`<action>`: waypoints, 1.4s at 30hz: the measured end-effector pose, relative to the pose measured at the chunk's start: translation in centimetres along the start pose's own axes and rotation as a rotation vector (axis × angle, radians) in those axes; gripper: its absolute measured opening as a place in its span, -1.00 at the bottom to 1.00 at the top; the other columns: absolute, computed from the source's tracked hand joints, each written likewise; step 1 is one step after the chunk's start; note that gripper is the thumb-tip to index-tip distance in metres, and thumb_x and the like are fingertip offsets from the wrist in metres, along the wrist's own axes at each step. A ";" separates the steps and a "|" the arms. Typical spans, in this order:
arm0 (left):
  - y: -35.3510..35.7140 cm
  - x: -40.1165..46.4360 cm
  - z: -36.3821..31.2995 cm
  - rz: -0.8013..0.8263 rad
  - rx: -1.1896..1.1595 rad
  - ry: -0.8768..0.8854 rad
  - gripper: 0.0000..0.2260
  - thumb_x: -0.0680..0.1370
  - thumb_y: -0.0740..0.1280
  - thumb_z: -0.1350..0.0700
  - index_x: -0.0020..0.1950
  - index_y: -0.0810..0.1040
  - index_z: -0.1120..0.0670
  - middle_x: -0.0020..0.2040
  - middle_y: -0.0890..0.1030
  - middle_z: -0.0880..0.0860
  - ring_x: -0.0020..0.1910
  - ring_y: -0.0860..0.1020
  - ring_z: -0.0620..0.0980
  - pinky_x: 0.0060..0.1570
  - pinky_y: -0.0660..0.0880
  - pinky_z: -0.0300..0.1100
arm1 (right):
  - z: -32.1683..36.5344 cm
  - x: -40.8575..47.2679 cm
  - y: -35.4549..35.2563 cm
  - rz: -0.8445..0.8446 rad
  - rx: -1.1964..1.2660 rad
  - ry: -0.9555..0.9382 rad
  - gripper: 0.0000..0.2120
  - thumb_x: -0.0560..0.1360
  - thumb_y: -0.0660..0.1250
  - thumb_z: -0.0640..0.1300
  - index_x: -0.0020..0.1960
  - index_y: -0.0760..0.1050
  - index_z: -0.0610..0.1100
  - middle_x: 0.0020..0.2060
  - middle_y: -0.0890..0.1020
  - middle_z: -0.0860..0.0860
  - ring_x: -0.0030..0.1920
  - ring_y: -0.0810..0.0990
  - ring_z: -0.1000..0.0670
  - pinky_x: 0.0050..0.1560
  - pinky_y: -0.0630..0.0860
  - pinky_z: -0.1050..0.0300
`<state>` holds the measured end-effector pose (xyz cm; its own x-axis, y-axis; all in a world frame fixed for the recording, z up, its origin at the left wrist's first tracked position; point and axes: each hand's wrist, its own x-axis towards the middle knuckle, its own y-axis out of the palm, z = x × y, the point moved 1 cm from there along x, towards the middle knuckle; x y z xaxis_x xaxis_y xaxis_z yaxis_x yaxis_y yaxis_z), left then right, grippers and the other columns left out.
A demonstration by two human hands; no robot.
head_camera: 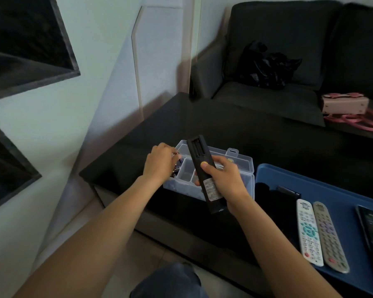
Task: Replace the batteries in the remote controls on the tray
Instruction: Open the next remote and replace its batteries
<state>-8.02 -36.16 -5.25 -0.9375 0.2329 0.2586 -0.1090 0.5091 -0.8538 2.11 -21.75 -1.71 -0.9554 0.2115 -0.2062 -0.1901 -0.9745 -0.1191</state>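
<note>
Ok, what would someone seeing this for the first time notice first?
Probably the black remote control held back-side up in the right hand, its battery compartment open at the far end. Just left, the left hand reaches into a clear plastic organizer box holding batteries. At right, a blue tray carries more remotes.

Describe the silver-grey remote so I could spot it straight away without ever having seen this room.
Find the blue tray at the right end of the black table. Two pale remotes lie side by side near its front edge. The silver-grey remote is the right-hand one, with grey and purple buttons, whereas the white remote beside it has teal buttons.
</note>
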 end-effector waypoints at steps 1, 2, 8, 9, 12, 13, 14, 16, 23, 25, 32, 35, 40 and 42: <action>0.0 0.1 0.0 -0.040 -0.108 -0.017 -0.79 0.58 0.25 0.10 0.12 0.58 0.16 0.13 0.54 0.14 0.06 0.50 0.05 -0.02 0.42 -0.17 | -0.1 0.0 0.0 0.000 -0.004 0.003 -0.71 0.57 0.27 -0.15 0.28 0.41 -0.08 -0.08 0.67 -0.13 -0.19 0.71 -0.09 -0.11 0.65 -0.03; -0.2 0.0 -0.3 -0.067 -0.222 -0.043 -0.80 0.58 0.24 0.11 0.09 0.58 0.18 0.08 0.56 0.14 0.00 0.51 0.01 -0.08 0.39 -0.25 | -0.1 0.0 -0.1 -0.001 -0.006 0.005 -0.71 0.57 0.27 -0.14 0.29 0.41 -0.08 -0.08 0.68 -0.13 -0.18 0.71 -0.09 -0.09 0.64 -0.05; -0.5 -0.1 -1.2 -0.004 -0.405 -0.157 -0.88 0.64 0.06 0.12 0.00 0.34 0.13 -0.22 0.46 -0.02 -0.29 0.45 -0.12 -0.35 0.34 -0.32 | -0.2 0.0 -0.5 -0.017 0.024 0.005 -0.71 0.56 0.29 -0.15 0.28 0.42 -0.10 -0.11 0.67 -0.12 -0.17 0.71 -0.13 -0.07 0.64 -0.09; -0.5 -0.1 -1.0 0.052 -0.299 -0.129 -0.87 0.64 0.06 0.11 0.01 0.34 0.13 -0.23 0.47 0.00 -0.29 0.47 -0.08 -0.35 0.37 -0.27 | -0.2 0.0 -0.6 -0.020 0.030 0.004 -0.70 0.56 0.30 -0.16 0.28 0.43 -0.11 -0.11 0.68 -0.13 -0.17 0.71 -0.14 -0.06 0.63 -0.12; -0.6 0.2 -0.8 0.251 0.177 0.004 -0.84 0.59 0.17 0.10 0.03 0.50 0.12 -0.15 0.59 0.08 -0.22 0.56 0.03 -0.22 0.48 -0.10 | -0.2 0.1 -0.6 -0.020 0.018 0.001 -0.71 0.56 0.30 -0.15 0.28 0.43 -0.09 -0.11 0.67 -0.11 -0.17 0.71 -0.12 -0.04 0.63 -0.14; -0.7 0.3 -0.8 0.297 0.298 0.041 -0.86 0.57 0.22 0.10 0.02 0.55 0.10 -0.12 0.61 0.09 -0.21 0.57 0.04 -0.21 0.48 -0.11 | -0.2 0.1 -0.6 -0.017 0.010 -0.001 -0.71 0.56 0.30 -0.14 0.27 0.43 -0.08 -0.11 0.67 -0.11 -0.17 0.71 -0.11 -0.05 0.63 -0.13; -0.8 0.4 -1.0 0.332 0.374 0.066 -0.87 0.55 0.25 0.11 0.00 0.57 0.09 -0.11 0.62 0.09 -0.21 0.56 0.03 -0.22 0.46 -0.12 | -0.2 0.1 -0.6 -0.015 0.005 -0.001 -0.71 0.56 0.29 -0.14 0.27 0.42 -0.07 -0.11 0.67 -0.11 -0.18 0.71 -0.11 -0.06 0.63 -0.12; -1.0 0.5 -1.5 0.371 0.450 0.085 -0.90 0.54 0.28 0.12 -0.05 0.56 0.10 -0.11 0.62 0.08 -0.24 0.53 0.01 -0.23 0.41 -0.15 | -0.3 0.1 -0.5 -0.008 0.001 -0.002 -0.71 0.56 0.29 -0.14 0.28 0.41 -0.07 -0.10 0.68 -0.11 -0.18 0.71 -0.10 -0.07 0.64 -0.10; -0.6 0.4 -1.3 0.164 0.087 -0.153 -0.84 0.54 0.31 0.11 0.04 0.58 0.15 -0.09 0.60 0.08 -0.17 0.55 -0.02 -0.11 0.46 -0.19 | -0.5 0.0 -0.7 0.002 0.039 0.007 -0.71 0.56 0.29 -0.16 0.28 0.42 -0.09 -0.12 0.67 -0.11 -0.18 0.71 -0.12 -0.14 0.64 -0.02; -1.0 0.2 -1.6 0.144 -0.152 -0.202 -0.85 0.52 0.34 0.11 -0.03 0.60 0.18 -0.16 0.54 0.01 -0.28 0.47 -0.14 -0.29 0.38 -0.33 | -0.3 -0.1 -1.0 0.002 0.046 0.013 -0.71 0.56 0.29 -0.16 0.28 0.42 -0.09 -0.10 0.67 -0.12 -0.20 0.70 -0.10 -0.18 0.64 0.03; -2.1 -0.8 -5.0 0.143 -0.886 -0.355 -0.83 0.54 0.31 0.05 -0.02 0.61 0.12 -0.20 0.62 -0.05 -0.21 0.52 -0.12 -0.19 0.41 -0.22 | -0.1 -0.7 -3.8 -0.043 0.124 0.021 -0.75 0.56 0.29 -0.16 0.24 0.44 -0.10 -0.05 0.67 -0.15 -0.21 0.70 -0.09 -0.28 0.63 0.13; -1.7 -1.0 -7.8 0.191 -1.214 -0.355 -0.84 0.56 0.29 0.09 0.09 0.58 0.08 -0.18 0.65 -0.05 -0.41 0.39 -0.21 -0.31 0.33 -0.32 | -0.2 -1.1 -5.7 -0.073 0.135 0.011 -0.73 0.56 0.29 -0.15 0.25 0.43 -0.09 -0.03 0.67 -0.16 -0.21 0.70 -0.08 -0.27 0.62 0.12; 1.1 -1.4 -12.5 0.249 -1.431 -0.288 -0.85 0.58 0.26 0.13 0.11 0.56 0.04 -0.23 0.65 -0.05 -0.50 0.24 -0.20 -0.48 0.21 -0.39 | -1.2 -1.3 -9.1 -0.139 0.174 0.012 -0.73 0.55 0.31 -0.18 0.25 0.45 -0.15 -0.03 0.67 -0.22 -0.24 0.68 -0.12 -0.22 0.63 0.01; 2.7 -1.9 -14.1 0.258 -1.440 -0.291 -0.87 0.58 0.25 0.12 0.10 0.52 0.07 -0.21 0.68 -0.03 -0.51 0.24 -0.19 -0.47 0.20 -0.37 | -1.9 -1.3 -10.6 -0.170 0.165 0.017 -0.73 0.55 0.32 -0.17 0.24 0.46 -0.15 -0.05 0.67 -0.22 -0.24 0.68 -0.14 -0.21 0.63 -0.01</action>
<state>-1.86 -23.55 -1.67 -0.9299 0.3607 -0.0717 0.3148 0.8816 0.3516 5.81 -11.54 -2.05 -0.9027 0.3736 -0.2136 -0.3837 -0.9234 0.0066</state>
